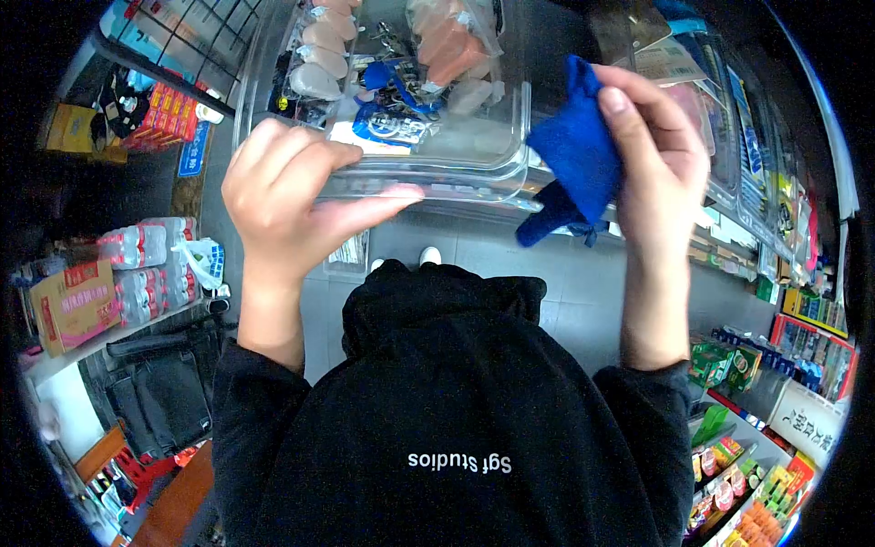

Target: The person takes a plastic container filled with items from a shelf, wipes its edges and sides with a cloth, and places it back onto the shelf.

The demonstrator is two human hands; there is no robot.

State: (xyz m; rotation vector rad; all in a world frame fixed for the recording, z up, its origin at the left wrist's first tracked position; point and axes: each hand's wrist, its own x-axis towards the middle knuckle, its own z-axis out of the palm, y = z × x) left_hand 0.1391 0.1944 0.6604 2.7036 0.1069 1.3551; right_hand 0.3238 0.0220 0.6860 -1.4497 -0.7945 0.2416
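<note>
Cloth point(583, 146) in my right hand point(670, 169), just off the near right corner of the clear box point(460, 175)! My right fingertips are lost behind it, the box's far end is cut off above, and its contents are partly too jumbled to read. Right hand's raised, thumb and fingers pinching the cloth's top; left hand point(278, 187) arches over the box's near rim, fingers curled close, thumb below. Deep blue, the cloth hangs crumpled, lower end dangling.
</note>
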